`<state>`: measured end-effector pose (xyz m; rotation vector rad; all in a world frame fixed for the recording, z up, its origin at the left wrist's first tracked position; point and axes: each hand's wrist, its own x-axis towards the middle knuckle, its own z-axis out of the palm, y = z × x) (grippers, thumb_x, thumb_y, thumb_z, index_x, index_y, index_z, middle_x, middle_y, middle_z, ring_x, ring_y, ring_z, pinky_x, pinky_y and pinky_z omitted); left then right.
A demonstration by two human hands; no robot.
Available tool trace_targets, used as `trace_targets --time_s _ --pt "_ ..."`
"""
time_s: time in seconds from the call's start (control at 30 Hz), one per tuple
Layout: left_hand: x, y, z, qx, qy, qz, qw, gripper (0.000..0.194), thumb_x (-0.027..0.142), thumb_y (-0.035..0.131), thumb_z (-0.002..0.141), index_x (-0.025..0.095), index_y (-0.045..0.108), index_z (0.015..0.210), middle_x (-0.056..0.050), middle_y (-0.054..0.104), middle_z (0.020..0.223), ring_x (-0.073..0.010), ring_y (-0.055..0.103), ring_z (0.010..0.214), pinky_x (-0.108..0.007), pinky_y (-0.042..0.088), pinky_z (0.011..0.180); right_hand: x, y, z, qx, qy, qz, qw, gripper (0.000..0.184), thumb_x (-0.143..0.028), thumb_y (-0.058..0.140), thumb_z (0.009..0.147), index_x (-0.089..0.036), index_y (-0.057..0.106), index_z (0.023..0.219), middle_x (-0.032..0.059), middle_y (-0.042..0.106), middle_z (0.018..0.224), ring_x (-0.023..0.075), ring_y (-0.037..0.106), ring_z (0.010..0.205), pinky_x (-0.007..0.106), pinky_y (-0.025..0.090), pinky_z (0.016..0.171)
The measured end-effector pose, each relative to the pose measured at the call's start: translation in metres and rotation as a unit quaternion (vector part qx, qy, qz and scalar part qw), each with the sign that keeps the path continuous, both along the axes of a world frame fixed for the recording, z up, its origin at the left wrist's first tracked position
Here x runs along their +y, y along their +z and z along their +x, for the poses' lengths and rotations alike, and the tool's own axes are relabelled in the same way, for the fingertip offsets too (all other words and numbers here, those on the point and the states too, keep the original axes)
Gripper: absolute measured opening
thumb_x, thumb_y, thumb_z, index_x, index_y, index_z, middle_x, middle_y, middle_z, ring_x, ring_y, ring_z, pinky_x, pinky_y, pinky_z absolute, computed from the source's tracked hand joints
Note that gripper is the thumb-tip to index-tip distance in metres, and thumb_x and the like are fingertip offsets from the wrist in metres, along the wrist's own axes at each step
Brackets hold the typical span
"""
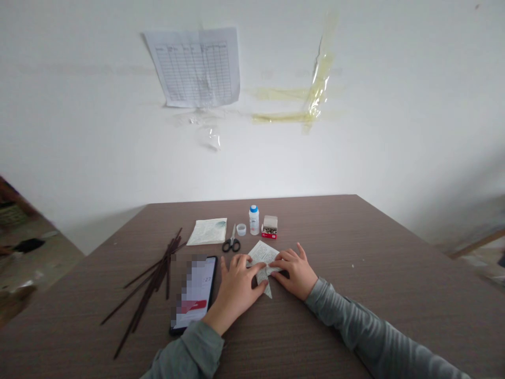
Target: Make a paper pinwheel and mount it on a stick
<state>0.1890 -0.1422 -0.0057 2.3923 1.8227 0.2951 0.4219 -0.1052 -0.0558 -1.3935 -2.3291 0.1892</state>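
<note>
"What's under your fingers?"

"A folded printed paper (262, 265), pointed at its lower end, right in front of me on the brown wood-grain table (394, 273). Its tip aims at about 5 o'clock."

"And your hands?"

"Both are open, fingers spread, with no closed grip. The fingers of my right hand (296, 271) lie across the paper from the 3 o'clock side. My left hand (236, 289) is at 7 o'clock, its fingertips (239, 259) at the paper's edge and its thumb (262, 285) just beside the lower tip. (Grey sleeves on both arms.)"

"What's closest?"

"Just past my left hand, at 8 o'clock from the paper, lies a smartphone (193, 295), its screen blurred. Further out at 9 o'clock is a loose pile of dark thin sticks (153, 279). Black-handled scissors (231, 243) sit at 10 o'clock, with a loose paper sheet (207, 231) behind them."

"Straight ahead?"

"At 12 o'clock, a white bottle with a blue cap (254, 220) stands upright, a small round lid (241, 229) at its left and an open red box of metal fasteners (270, 227) at its right. Beyond the table, a printed grid sheet (193, 67) is taped to the white wall (394, 158)."
</note>
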Motion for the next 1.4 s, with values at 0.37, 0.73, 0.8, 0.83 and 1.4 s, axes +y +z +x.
trace_targets --time_s 0.37,0.73,0.8,0.83,1.4 --pt "0.001 -0.002 -0.001 -0.017 -0.009 0.010 1.000 0.043 0.030 0.091 0.111 0.043 0.100 0.151 -0.015 0.085 0.159 -0.0503 0.071 0.165 -0.096 0.040 0.150 -0.002 0.002 -0.003 -0.007 0.002 -0.012 1.000 0.032 -0.030 0.082 0.119 -0.043 0.102 0.140 0.0119 0.095 0.138 0.0427 0.085 0.141 0.090 0.040 0.153" --pt "0.006 -0.012 -0.002 -0.019 0.010 0.006 1.000 0.055 0.035 0.090 0.107 0.039 0.091 0.162 -0.014 0.082 0.157 -0.0466 0.068 0.160 -0.091 0.041 0.152 -0.001 0.001 0.000 0.024 -0.001 -0.032 0.999 0.028 -0.029 0.081 0.120 -0.040 0.102 0.136 0.0107 0.096 0.136 0.0396 0.086 0.140 0.088 0.040 0.154" --pt "0.005 -0.011 -0.001 -0.013 0.010 0.013 1.000 0.054 0.034 0.089 0.109 0.039 0.092 0.163 -0.015 0.082 0.158 -0.0475 0.068 0.161 -0.091 0.041 0.153 -0.001 0.001 0.000 0.033 -0.005 -0.033 0.999 0.029 -0.029 0.081 0.120 -0.041 0.102 0.135 0.0101 0.096 0.135 0.0401 0.087 0.139 0.087 0.040 0.155" --pt "0.004 -0.010 -0.001 -0.011 0.009 0.013 1.000 0.054 0.033 0.089 0.109 0.039 0.093 0.163 -0.015 0.082 0.159 -0.0481 0.068 0.162 -0.091 0.041 0.153 -0.001 0.001 0.000 0.033 -0.006 -0.032 0.999 0.029 -0.029 0.081 0.120 -0.042 0.102 0.135 0.0100 0.096 0.135 0.0403 0.087 0.139 0.087 0.039 0.155" --pt "0.007 -0.009 0.001 -0.016 0.025 0.002 1.000 0.058 0.033 0.097 0.106 0.043 0.094 0.163 -0.016 0.078 0.176 -0.0527 0.064 0.174 -0.095 0.040 0.152 0.005 -0.002 0.001 0.012 -0.003 -0.049 0.999 0.026 -0.035 0.087 0.117 -0.041 0.102 0.138 0.0082 0.094 0.138 0.0413 0.084 0.143 0.089 0.037 0.155"
